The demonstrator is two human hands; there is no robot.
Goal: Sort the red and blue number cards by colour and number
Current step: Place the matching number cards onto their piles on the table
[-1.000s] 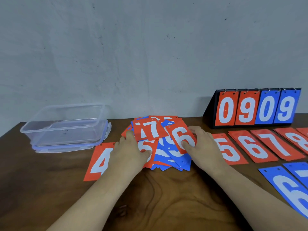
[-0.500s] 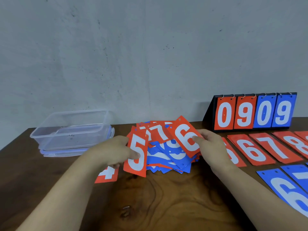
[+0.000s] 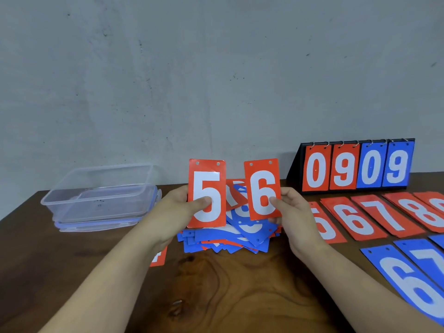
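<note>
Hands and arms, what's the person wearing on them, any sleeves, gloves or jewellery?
The left hand and right hand are bare, without gloves, rings or a watch, and no sleeve shows on either arm up to the picture's edge.

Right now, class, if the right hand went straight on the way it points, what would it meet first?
Probably the red 5 card held by the left hand: the right hand, pinching the red 6 card, points forward-left toward it. Depth is unclear; it may pass behind.
</note>
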